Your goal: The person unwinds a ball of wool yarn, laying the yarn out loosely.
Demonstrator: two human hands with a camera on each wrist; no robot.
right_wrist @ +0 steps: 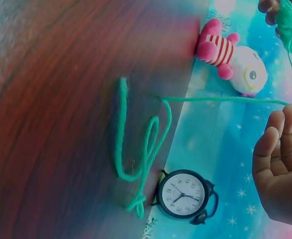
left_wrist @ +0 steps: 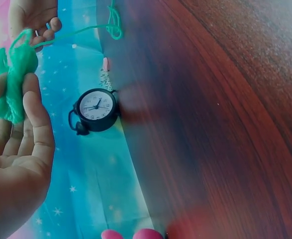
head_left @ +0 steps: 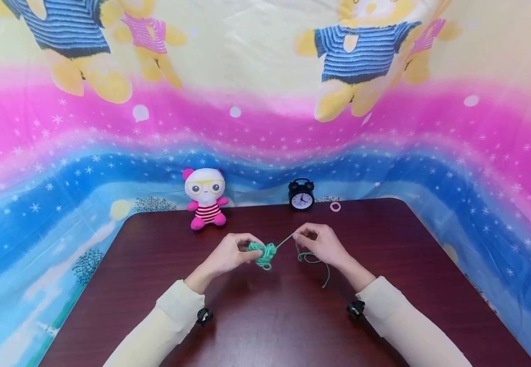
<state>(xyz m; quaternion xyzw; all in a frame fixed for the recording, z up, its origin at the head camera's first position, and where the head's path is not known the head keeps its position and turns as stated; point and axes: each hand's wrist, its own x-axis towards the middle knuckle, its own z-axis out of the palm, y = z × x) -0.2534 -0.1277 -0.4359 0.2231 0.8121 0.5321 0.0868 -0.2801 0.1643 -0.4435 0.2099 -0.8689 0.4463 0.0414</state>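
A small bundle of green yarn is pinched between the thumb and fingers of my left hand, above the middle of the table. In the left wrist view the bundle looks gathered in the middle, with loops at its ends. From it a single strand runs to my right hand, whose thumb and fingertips pinch it. Below those fingertips the loose yarn tail hangs down in curls, with a small knotted loop low on it.
At the back of the dark wooden table sit a pink and white panda plush, a black alarm clock and a small pink ring. A patterned cloth hangs around the table's back and sides.
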